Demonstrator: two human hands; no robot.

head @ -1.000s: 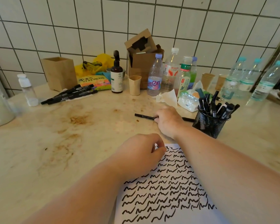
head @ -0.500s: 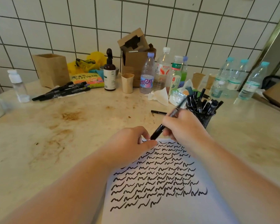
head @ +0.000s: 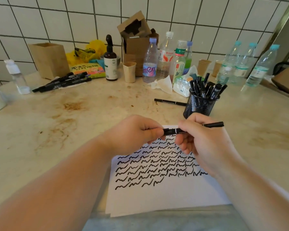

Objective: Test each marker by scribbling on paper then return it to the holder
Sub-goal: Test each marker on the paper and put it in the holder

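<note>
Over the paper (head: 157, 194) | marker (head: 190, 128) level, above the scribbles | left hand (head: 133, 132) grip pinches its left end — right hand (head: 202, 139) grip holds its middle | holder (head: 200, 104) with markers behind, on tabletop (head: 73, 130) | spare marker (head: 170, 102) beside holder

- The clear bottle with a pale purple cap (head: 150, 60), near the back edge of the counter, has a blue-pink label where the letters "men" can be read.
- The bottle with a green label (head: 179, 61) beside it shows Chinese characters, too small to read.
- The colourful packet (head: 87, 70) also carries Chinese characters, not readable.
</note>
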